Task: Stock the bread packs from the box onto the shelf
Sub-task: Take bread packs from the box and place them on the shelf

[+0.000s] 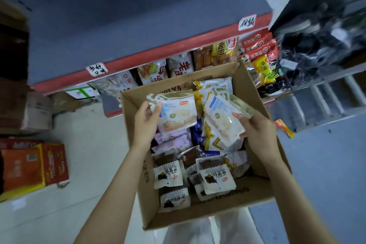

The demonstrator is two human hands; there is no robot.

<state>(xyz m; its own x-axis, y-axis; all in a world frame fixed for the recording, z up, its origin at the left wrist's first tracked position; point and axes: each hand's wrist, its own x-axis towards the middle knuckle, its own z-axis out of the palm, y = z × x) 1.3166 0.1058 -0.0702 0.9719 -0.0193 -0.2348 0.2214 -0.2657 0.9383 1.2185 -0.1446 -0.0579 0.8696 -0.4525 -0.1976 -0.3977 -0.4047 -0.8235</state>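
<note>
My left hand [146, 119] grips one pale bread pack [174, 111] by its left edge, thumb curled over the front, lifted above the far left of the open cardboard box [150, 200]. To the right, my right hand [255, 127] pinches a second pale pack [221, 119] at its right side, tilted over the yellow packs [210, 138] lying in the box. The shelf [158, 53] runs across the far side with packs already standing there. I judge it best to hold both by their edges, not squeezing the bread, and set them upright in a free spot.
</note>
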